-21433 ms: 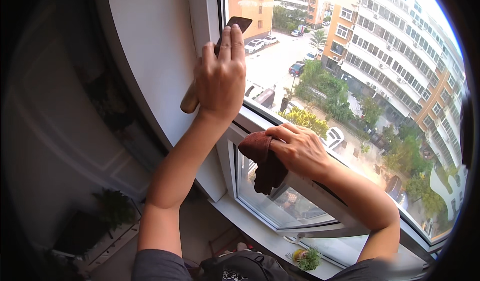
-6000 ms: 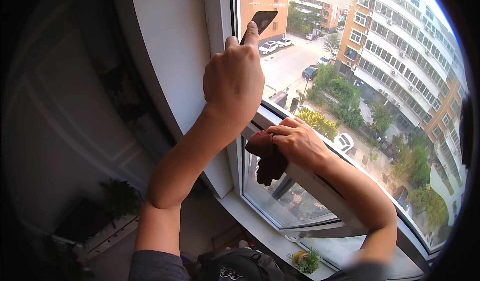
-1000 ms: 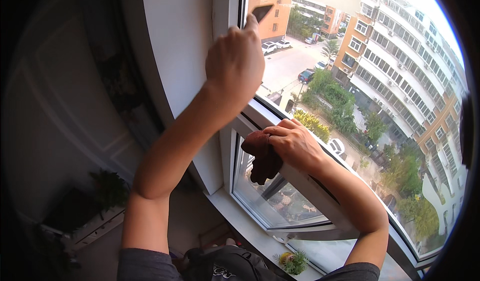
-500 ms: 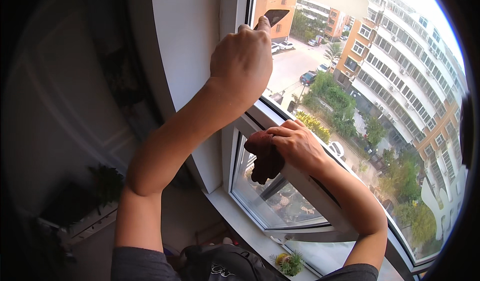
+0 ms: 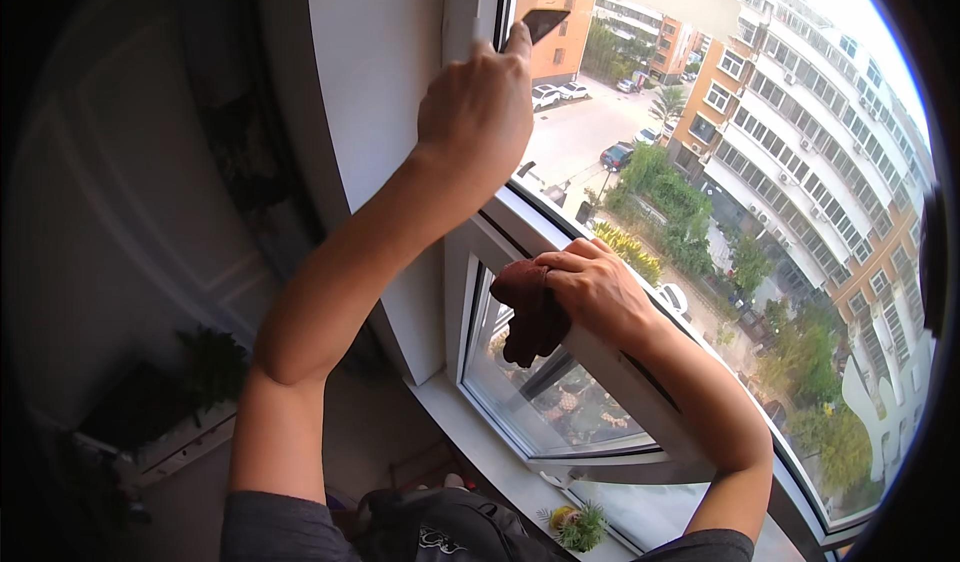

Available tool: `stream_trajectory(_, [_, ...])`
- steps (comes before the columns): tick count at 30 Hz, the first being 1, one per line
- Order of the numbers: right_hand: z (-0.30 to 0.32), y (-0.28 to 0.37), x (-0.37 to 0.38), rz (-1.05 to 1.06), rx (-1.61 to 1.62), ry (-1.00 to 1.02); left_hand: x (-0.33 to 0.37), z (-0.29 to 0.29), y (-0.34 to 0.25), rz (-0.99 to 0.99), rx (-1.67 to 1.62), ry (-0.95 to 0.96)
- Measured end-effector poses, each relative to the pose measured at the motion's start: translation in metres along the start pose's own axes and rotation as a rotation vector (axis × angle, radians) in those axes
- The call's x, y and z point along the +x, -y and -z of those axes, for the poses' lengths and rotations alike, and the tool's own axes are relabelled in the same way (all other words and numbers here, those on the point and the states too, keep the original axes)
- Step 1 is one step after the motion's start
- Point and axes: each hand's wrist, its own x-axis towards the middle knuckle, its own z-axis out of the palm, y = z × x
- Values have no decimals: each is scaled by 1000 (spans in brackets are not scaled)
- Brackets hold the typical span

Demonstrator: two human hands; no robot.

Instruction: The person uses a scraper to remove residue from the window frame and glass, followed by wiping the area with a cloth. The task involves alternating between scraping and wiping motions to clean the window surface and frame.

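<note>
The dark-bladed scraper (image 5: 546, 25), gripped in your left hand (image 5: 475, 110) under an extended index finger, has edged upward before the window pane (image 5: 700, 232), shifting the work slightly higher. Your right hand (image 5: 602, 294), unmoved, grips the brown cloth (image 5: 533, 314) over the frame rail (image 5: 610, 377); below that hand lie the windowsill (image 5: 470, 432) and potted plant (image 5: 578, 528), and left of both hands, a dim room (image 5: 130, 242).

Dark flat blade (image 5: 546, 24), slanting upward, bunched reddish-brown cloth (image 5: 531, 314), drooping lower right

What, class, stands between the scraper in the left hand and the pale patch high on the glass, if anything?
Nothing visible. Only glass shows between the scraper and the pale patch; the brown cloth hangs lower.
</note>
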Motion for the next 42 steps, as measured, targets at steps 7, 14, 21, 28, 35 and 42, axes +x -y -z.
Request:
stream_trajectory(7, [1,1,1,-9,-5,16,1,-13,3,0,30,1])
stream_trajectory(14, [-1,0,0,-6,3,30,2,-13,11,-91,38,-42])
stream_trajectory(21, [-2,-2,0,8,13,14,-4,-24,16,-49,26,-20])
stream_trajectory(28, [1,-2,1,15,0,-10,0,-24,20,-24,-3,7])
stream_trajectory(35, [3,-1,4,11,5,-14,11,-16,22,-18,-1,-56])
stream_trajectory(42, [1,0,2,7,6,2,15,-11,21,-40,8,-82])
